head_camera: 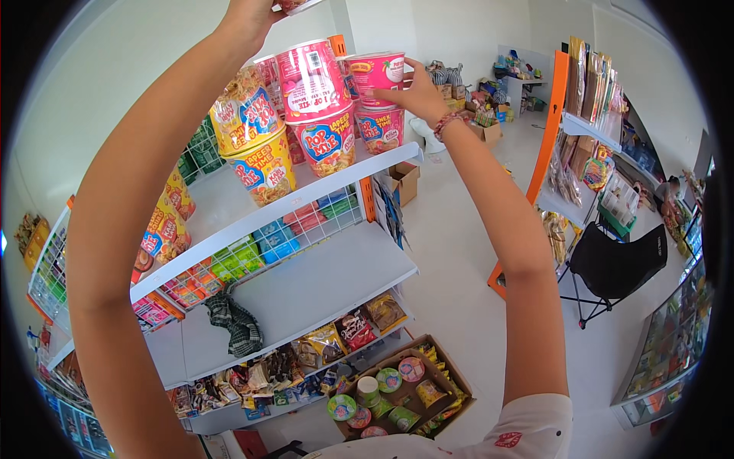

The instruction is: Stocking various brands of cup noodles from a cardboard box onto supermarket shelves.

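My left hand (252, 20) is raised at the top edge, partly cut off, with an instant noodle cup (301, 6) in its grasp; only the cup's bottom end shows. My right hand (421, 94) grips a small pink noodle cup (373, 77) on top of an upright pink Pop Mie cup (379, 129). Beside it, a taller pink cup (312, 80) stands upside down on another upright pink cup (328, 143). To the left, an inverted yellow cup (243, 115) rests on an upright yellow one (265, 169). All stand on the white top shelf (223, 224).
A checked cloth (235, 321) lies on the middle shelf (321, 275). Snack packets (252, 376) fill a lower shelf. On the floor, a cardboard box (467, 396) holds several cups and sachets. A black folding chair (619, 261) and an orange-framed rack (547, 143) stand at right.
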`<action>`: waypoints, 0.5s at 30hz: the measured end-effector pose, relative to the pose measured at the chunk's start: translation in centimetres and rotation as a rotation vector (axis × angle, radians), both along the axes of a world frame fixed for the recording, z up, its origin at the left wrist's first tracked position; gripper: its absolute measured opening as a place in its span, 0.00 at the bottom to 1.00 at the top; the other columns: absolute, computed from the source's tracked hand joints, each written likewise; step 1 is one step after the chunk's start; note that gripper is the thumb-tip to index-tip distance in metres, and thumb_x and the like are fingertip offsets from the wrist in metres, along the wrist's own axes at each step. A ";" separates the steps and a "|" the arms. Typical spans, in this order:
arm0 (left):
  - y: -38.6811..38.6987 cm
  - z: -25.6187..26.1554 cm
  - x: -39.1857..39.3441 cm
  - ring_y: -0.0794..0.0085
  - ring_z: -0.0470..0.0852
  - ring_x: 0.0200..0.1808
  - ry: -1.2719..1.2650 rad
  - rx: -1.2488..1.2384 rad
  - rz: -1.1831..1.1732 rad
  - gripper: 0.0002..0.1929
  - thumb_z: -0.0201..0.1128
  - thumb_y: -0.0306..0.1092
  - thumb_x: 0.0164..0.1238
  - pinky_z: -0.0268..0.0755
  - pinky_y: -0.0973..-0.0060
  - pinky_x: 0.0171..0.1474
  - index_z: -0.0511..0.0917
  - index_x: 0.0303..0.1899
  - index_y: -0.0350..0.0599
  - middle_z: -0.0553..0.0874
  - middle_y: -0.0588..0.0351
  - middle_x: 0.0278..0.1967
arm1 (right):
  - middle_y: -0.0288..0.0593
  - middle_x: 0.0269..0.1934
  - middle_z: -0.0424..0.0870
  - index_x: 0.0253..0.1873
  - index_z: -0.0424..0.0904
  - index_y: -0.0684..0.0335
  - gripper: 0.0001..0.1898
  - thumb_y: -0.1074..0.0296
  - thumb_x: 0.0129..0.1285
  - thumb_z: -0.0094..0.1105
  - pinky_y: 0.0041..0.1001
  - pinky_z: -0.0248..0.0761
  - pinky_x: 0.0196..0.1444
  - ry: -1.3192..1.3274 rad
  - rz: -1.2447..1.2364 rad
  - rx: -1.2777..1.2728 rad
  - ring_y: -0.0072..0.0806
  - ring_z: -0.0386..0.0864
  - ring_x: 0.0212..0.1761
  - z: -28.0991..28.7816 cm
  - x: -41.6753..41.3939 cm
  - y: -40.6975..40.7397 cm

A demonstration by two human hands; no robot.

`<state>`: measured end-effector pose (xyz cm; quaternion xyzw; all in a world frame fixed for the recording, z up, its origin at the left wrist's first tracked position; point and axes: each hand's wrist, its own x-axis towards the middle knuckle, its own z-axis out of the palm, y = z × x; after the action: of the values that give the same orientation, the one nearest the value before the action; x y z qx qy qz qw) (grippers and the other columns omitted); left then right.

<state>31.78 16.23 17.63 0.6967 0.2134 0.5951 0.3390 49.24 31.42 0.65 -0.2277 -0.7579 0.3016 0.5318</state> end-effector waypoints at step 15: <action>0.0 -0.5 2.0 0.79 0.68 0.23 -0.022 0.081 0.408 0.12 0.56 0.47 0.61 0.62 0.79 0.32 0.78 0.40 0.53 0.71 0.66 0.21 | 0.60 0.56 0.63 0.66 0.41 0.72 0.62 0.43 0.33 0.74 0.38 0.61 0.60 0.026 0.162 -0.116 0.44 0.66 0.59 0.7 0.2 0.3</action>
<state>33.82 16.21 17.10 0.6454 0.3222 0.6673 0.1853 49.43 31.76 1.36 -0.1920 -0.7481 0.3900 0.5014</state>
